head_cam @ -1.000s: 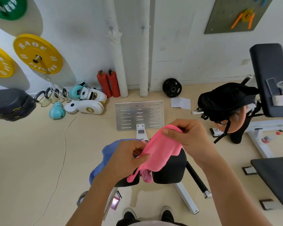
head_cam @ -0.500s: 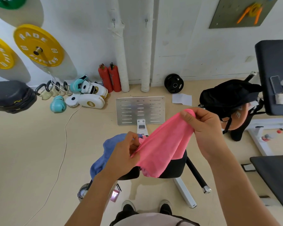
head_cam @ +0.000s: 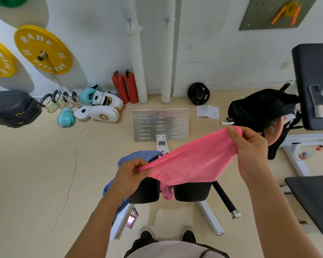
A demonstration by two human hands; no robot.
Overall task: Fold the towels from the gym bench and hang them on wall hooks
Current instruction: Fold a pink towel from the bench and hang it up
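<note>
A pink towel (head_cam: 192, 162) is stretched in the air between my two hands, above the black padded gym bench (head_cam: 192, 191). My left hand (head_cam: 131, 175) pinches its lower left corner. My right hand (head_cam: 250, 146) grips the upper right corner, held higher. A loose end of the pink towel hangs down between the bench pads. A blue towel (head_cam: 136, 157) lies on the bench's left side, partly hidden by my left hand and arm. Two small wall hooks (head_cam: 130, 22) sit high on the white wall ahead.
A metal foot plate (head_cam: 160, 123) lies on the floor ahead. Boxing gloves (head_cam: 99, 107), two red extinguishers (head_cam: 124, 86) and a black weight plate (head_cam: 198, 93) line the wall. A black bag (head_cam: 259, 108) and another bench (head_cam: 313, 86) stand to the right. A cable (head_cam: 71, 164) runs across the left floor.
My hands have moved apart, the right one going up and to the right, and the bunched pink towel has been pulled out into a wide stretched sheet.
</note>
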